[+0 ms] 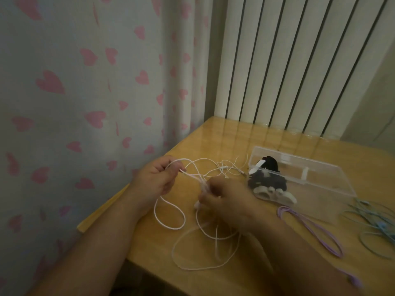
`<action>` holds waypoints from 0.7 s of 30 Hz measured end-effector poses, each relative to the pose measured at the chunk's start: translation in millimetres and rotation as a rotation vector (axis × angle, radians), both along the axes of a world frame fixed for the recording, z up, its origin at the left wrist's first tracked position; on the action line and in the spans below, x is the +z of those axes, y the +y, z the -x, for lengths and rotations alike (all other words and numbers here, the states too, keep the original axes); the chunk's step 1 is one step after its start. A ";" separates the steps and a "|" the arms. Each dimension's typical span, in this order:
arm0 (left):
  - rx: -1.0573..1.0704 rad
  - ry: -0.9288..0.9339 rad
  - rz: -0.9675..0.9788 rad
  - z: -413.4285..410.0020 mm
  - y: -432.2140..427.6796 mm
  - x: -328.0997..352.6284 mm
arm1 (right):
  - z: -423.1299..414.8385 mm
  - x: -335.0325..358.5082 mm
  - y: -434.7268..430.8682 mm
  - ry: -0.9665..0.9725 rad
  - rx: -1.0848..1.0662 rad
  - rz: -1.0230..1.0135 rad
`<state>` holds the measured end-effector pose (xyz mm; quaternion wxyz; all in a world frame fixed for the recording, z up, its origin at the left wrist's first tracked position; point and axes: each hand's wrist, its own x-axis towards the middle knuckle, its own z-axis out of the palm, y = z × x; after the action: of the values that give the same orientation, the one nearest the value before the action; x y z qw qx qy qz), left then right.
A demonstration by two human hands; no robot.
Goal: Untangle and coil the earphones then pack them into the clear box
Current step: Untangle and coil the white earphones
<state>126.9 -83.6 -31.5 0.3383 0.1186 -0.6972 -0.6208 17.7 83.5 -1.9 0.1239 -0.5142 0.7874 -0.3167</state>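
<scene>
White earphones (193, 177) pinched by left hand (157, 178) and, seemingly, right hand (223, 197) — clear box (324, 189) lies right, nearer the latter.

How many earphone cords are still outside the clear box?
3: the white cord, gripped by the left hand and right hand; the purple cord, in front of the clear box; the blue cord, at far right. The blue tangle may hide another.
</scene>
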 end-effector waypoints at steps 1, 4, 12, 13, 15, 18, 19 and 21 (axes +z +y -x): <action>0.062 -0.011 0.016 0.1 1.3 1.3 | 1.9 4.7 3.1 -0.094 -0.018 0.069; 0.264 -0.053 0.065 1.3 4.1 4.3 | 11.5 18.7 14.3 -0.371 -0.050 0.210; 0.555 -0.038 0.036 1.7 -8.9 0.2 | 29.8 28.7 30.2 -0.930 0.030 0.227; 0.590 -0.029 0.012 1.2 -10.8 0.0 | 32.5 29.0 31.7 -0.974 0.059 0.225; 0.659 -0.020 -0.026 -0.3 -15.9 -1.5 | 36.2 31.9 36.7 -1.056 0.079 0.237; 0.642 -0.029 -0.053 -1.8 -16.2 -2.5 | 37.5 36.8 43.0 -1.117 0.065 0.267; 0.600 -0.027 -0.058 -2.0 -13.9 -1.7 | 37.5 37.1 43.1 -1.105 0.065 0.281; 0.491 -0.013 -0.081 -2.3 -9.6 1.3 | 39.4 34.9 41.5 -1.071 0.067 0.309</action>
<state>129.3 -93.2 -30.2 0.4696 0.3016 -0.6242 -0.5466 -21.7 125.0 33.0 0.4397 -0.3185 0.5420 -0.6414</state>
